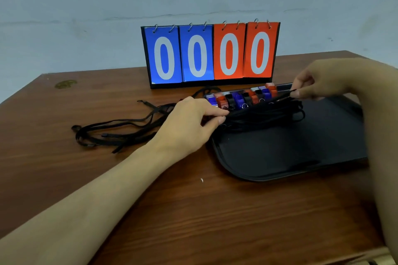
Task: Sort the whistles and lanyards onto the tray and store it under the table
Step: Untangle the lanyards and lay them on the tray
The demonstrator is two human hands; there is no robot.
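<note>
So from my remote seat I'm looking down at a brown wooden bench (150,211) with both hands out over a black tray (290,150). The left hand (189,122) is pinching one end of a bunch of black lanyards (265,114) between thumb and fingertips, right at the tray's left edge, and the right hand (316,82) is pinching the other end of that bunch over the far right part of the tray. The bundle runs between the two hands and lies across the back half of the tray, with some loops sagging just below the right hand. Just beyond the hands, along the tray's far rim, there's a row of whistles (243,98) in blue, red and black, packed side by side, a few with little metal rings showing. To the left of the left hand, a tangle of loose lanyards (120,129) lies on the bench off the tray, partly hidden behind that hand. The near half of the tray, below both hands, is bare. Behind everything, past the whistles, a flip scoreboard (211,54) stands against the wall showing 00 in blue and 00 in red.
</note>
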